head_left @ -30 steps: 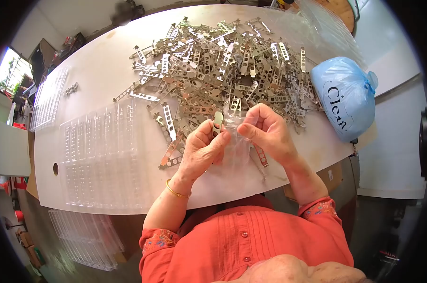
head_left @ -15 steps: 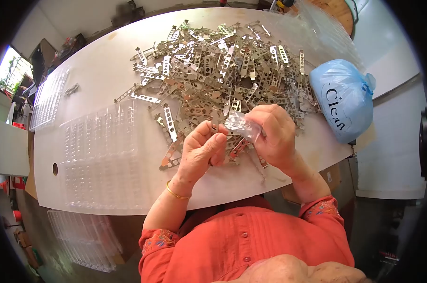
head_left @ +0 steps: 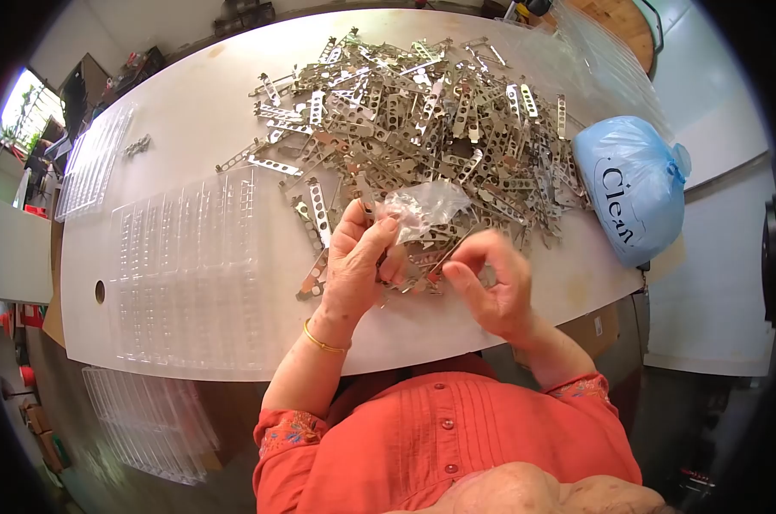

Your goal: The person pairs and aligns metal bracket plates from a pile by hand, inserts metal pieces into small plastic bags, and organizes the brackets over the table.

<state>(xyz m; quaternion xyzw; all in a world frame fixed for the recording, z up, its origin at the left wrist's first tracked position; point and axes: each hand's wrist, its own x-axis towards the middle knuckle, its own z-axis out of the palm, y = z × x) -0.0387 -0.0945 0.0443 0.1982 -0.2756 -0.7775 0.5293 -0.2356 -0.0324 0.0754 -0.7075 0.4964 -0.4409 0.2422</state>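
My left hand (head_left: 358, 261) is closed, thumb against fingers, over the near edge of the metal pile. It pinches a crumpled clear plastic bag (head_left: 426, 208), which spreads to the right from the fingertips. The end of a metal bracket (head_left: 365, 184) shows just above these fingertips. To the right, my right hand (head_left: 495, 283) is apart from the bag, thumb and forefinger separated with nothing visible between them. Beneath and beyond both hands lies a large heap of perforated metal brackets (head_left: 388, 111).
Clear plastic trays (head_left: 186, 283) lie on the white table (head_left: 422, 334) at left, another tray (head_left: 96, 163) farther back. A tied blue bag (head_left: 632, 188) marked "Clean" sits at the right edge. Clear plastic sheeting (head_left: 606, 68) covers the back right corner. More trays (head_left: 152, 424) stand below the table.
The plastic bag has passed from my right hand to my left and spread out. My right hand has let go and moved down, its fingers parting. The view has shifted slightly.
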